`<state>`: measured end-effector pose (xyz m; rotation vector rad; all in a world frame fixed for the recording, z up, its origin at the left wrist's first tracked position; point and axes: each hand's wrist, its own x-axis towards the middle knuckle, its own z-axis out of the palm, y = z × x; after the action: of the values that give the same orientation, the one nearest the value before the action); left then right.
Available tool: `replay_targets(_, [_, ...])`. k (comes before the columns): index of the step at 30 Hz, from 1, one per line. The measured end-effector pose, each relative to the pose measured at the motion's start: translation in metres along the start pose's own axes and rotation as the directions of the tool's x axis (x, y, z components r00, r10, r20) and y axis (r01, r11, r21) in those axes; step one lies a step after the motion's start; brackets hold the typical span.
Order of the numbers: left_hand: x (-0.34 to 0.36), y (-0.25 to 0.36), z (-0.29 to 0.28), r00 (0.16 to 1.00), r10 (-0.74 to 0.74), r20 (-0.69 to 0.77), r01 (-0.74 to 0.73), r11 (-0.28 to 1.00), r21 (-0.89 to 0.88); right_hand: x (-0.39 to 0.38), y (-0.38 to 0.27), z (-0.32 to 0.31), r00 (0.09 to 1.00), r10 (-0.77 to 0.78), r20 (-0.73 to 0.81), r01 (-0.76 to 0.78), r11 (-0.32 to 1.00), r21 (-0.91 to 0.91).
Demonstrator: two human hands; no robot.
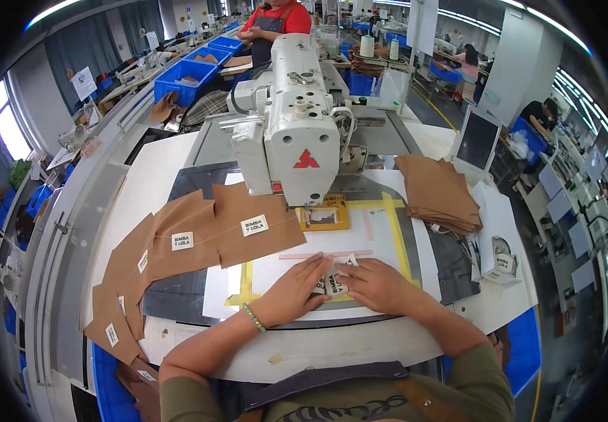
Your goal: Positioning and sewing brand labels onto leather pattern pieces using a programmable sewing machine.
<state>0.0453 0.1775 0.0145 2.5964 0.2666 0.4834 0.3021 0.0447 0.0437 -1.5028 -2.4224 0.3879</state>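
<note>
Several white fabric labels [336,280] with dark print lie in an overlapping bunch on the white work surface in front of the sewing machine [293,119]. From the left, my left hand [291,287] has its fingers and thumb closed around the bunch's edge. My right hand [383,285] grips the other side, its fingertips and thumb on the labels. Beyond my hands, a yellow frame [324,216] sits under the machine head. Brown fabric pieces [258,243], each bearing a white label, trail off to the left, linked by thread.
A stack of brown pieces [439,193] lies at the right, near a white box [497,257] of labels. Yellow tape [397,239] borders the work sheet. Behind are a dark screen [476,141], blue bins [186,81] and a person in red [295,20].
</note>
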Motion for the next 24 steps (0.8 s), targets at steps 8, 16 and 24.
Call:
replay_targets(8, [0.0,0.001,-0.003,0.998,0.069,-0.006,-0.069,0.995,0.074,0.001,-0.006,-0.021,0.985,-0.138,-0.108,0.11,0.967,-0.228])
replay_targets(16, [-0.001,0.001,-0.002,0.995,0.098,-0.002,-0.097,0.988,0.116,-0.001,0.007,-0.002,0.986,-0.164,-0.022,0.16,0.978,-0.13])
replay_targets(24, [-0.003,-0.001,-0.001,0.996,0.09,-0.005,-0.089,0.991,0.104,-0.002,-0.004,0.003,0.994,-0.105,-0.04,0.095,0.977,-0.193])
